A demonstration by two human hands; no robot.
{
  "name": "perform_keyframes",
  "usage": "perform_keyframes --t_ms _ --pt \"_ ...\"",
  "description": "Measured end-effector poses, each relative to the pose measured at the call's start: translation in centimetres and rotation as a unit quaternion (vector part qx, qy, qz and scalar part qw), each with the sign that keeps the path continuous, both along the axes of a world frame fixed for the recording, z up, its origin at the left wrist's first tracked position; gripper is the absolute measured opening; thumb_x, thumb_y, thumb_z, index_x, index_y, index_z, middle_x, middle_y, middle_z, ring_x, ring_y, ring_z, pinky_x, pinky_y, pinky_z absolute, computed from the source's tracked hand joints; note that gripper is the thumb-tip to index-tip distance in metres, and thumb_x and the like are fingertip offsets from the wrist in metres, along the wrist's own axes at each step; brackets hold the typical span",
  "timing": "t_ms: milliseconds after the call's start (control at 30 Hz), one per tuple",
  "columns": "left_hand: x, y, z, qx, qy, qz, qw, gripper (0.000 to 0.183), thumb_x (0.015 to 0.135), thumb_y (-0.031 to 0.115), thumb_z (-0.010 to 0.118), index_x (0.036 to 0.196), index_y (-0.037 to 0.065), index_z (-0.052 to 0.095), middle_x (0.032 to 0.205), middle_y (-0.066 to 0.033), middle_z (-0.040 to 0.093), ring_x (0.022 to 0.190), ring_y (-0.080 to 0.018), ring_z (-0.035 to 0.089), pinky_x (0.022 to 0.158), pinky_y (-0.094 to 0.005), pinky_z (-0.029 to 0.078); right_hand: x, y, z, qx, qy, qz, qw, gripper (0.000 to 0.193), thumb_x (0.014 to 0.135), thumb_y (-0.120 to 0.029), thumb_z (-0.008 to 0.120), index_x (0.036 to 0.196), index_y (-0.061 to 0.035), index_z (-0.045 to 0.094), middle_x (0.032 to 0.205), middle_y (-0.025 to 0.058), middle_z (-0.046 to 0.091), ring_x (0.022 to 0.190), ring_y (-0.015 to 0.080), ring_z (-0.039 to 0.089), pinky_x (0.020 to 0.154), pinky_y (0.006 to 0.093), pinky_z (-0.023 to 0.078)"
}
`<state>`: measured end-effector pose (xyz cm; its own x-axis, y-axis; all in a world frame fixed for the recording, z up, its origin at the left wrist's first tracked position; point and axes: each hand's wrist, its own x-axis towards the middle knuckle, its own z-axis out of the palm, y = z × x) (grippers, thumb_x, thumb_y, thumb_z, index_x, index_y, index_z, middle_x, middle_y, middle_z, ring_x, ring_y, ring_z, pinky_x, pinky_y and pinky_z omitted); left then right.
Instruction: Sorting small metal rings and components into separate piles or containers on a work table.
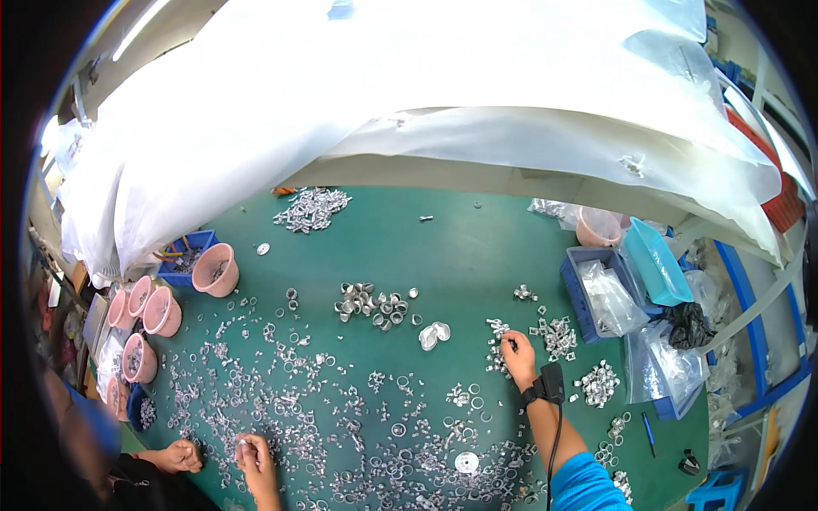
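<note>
My right hand (518, 356), with a dark band and cabled box on its wrist, reaches to a small heap of silvery metal pieces (497, 358). Its fingers are curled together at the heap's edge; whatever they grip is hidden. Low on the left, my left hand (257, 467) is pinched around a small silvery metal piece (248, 442), too small to name more exactly. Around it, loose rings and little metal parts (294, 400) lie scattered over the green tabletop (460, 255).
A co-worker's closed hand (179, 457) rests at the left edge. Pink buckets (216, 271) and a blue bin (189, 255) stand on the left. Bins of plastic bags (592, 289) line the right side, near a blue pen (649, 434). White sheeting (545, 140) hangs overhead.
</note>
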<state>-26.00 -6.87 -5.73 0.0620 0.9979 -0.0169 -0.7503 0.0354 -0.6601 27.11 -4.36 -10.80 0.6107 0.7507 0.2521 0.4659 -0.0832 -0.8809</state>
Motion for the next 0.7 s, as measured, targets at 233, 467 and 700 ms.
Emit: perform_keyframes --t_ms 233,467,700 --pt "2.2 1.2 2.9 -0.205 0.048 -0.018 0.977 0.021 0.087 0.018 0.039 0.098 0.001 0.045 0.074 -0.0021 0.043 0.060 -0.0077 0.036 0.054 -0.0191 0.032 -1.1 0.8 0.8 -0.061 -0.165 0.023 0.984 0.020 0.067 -0.007 0.051 0.086 -0.0071 0.057 0.089 0.0095 0.056 0.088 0.0263 0.050 0.077 0.0337 0.039" --pt "1.1 5.4 2.0 -0.300 -0.872 -0.144 0.359 0.014 0.063 0.002 0.046 0.053 0.002 0.055 0.069 -0.0108 0.052 0.083 -0.0210 0.052 0.085 -0.0287 0.039 -0.3 -0.6 1.9 0.011 0.006 0.034 0.999 0.018 0.068 -0.009 0.054 0.085 -0.0023 0.056 0.091 0.0119 0.055 0.090 0.0264 0.050 0.080 0.0322 0.038" --pt "0.9 6.0 3.3 -0.072 -0.957 -0.160 0.231 0.009 0.058 -0.002 0.045 0.059 -0.003 0.054 0.065 -0.0099 0.053 0.075 -0.0294 0.055 0.078 -0.0316 0.043 -3.0 -2.1 2.2 -0.205 -0.299 0.091 0.928 0.061 0.065 -0.043 0.061 0.114 -0.0117 0.041 0.122 0.0145 0.032 0.115 0.0318 0.026 0.094 0.0465 0.016"
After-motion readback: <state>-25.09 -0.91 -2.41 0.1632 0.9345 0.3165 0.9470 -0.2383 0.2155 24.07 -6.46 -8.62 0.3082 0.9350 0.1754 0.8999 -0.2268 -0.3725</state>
